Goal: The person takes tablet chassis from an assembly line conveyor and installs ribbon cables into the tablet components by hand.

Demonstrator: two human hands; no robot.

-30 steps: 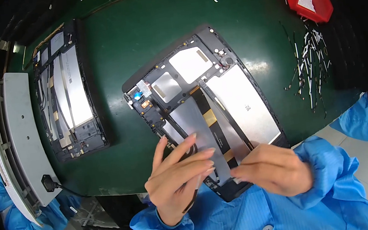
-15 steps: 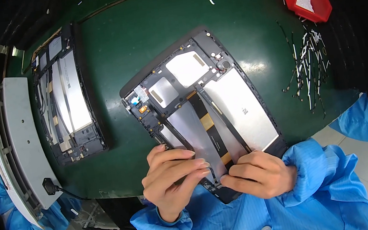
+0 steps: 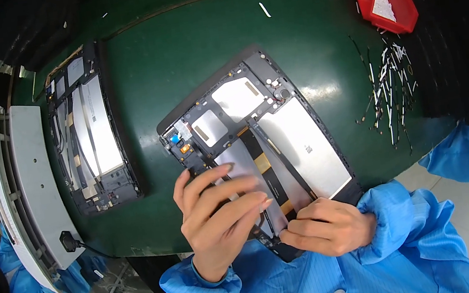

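Observation:
An opened tablet (image 3: 313, 153) with silver battery panels and dark ribbon cables is tilted on the green table, its lower end near my blue smock. Over its lower left side is my left hand (image 3: 215, 221), thumb and forefinger tips together, the other fingers stretched out and slightly blurred. Whatever lies between those tips is too small to name. My right hand (image 3: 329, 226) rests on the tablet's lower end with fingers curled in a pinch by the small circuit board (image 3: 265, 239). Its fingers hide what they grip. A long dark cable (image 3: 284, 160) runs up from beneath this hand.
Another opened tablet (image 3: 101, 129) lies at the left, beside a white device (image 3: 41, 179) with a black plug (image 3: 69, 241). Loose thin strips (image 3: 389, 86) and a red bin (image 3: 397, 3) are at the right, near black stacked items (image 3: 449, 56). Blue sleeves of other people show at both sides.
My left hand's outer fingers have lifted and stretched out over the tablet. My right hand stays at the lower end. The whole view has shifted slightly.

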